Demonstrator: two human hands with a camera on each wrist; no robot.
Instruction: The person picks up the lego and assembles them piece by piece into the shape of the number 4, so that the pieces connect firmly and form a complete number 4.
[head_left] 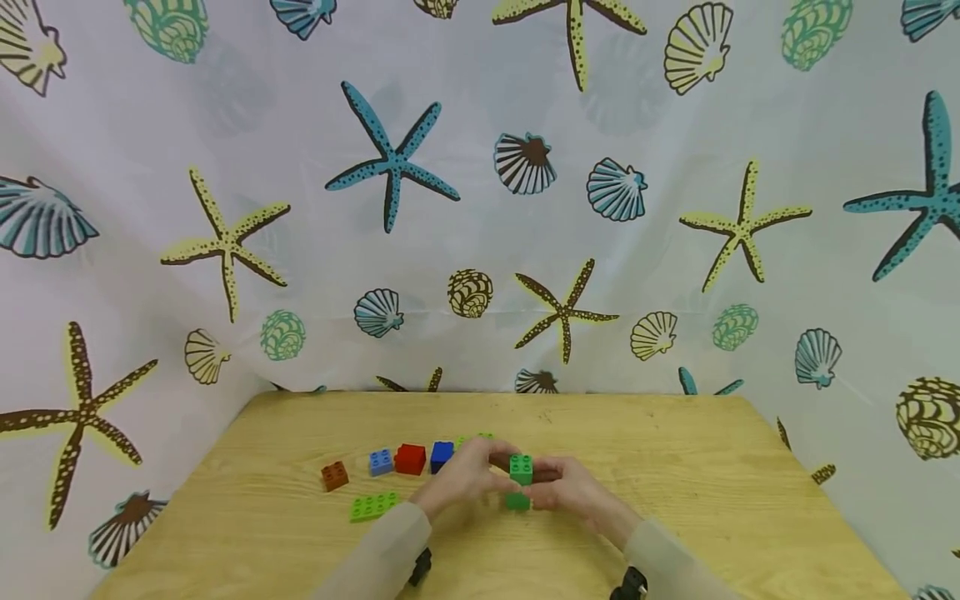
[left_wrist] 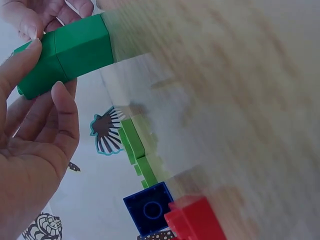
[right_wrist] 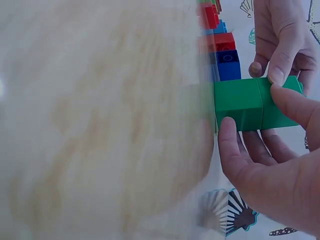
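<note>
Two green toy bricks are stacked one on the other near the middle of the table, the upper brick showing its studs on top and the lower brick standing on the wood. From the left, my left hand pinches the upper brick between thumb and fingers. My right hand grips the stack from the opposite side, its thumb on the upper brick. In the right wrist view, the right index fingertip lies against the lower brick. Both thumbs almost meet at the upper brick's near side.
Left of the hands, a loose row holds an orange-brown brick, a light blue brick, a red brick and a dark blue brick. A long lime brick lies nearer. Lime bricks stand behind my left hand. A shell-patterned cloth hangs beyond the table.
</note>
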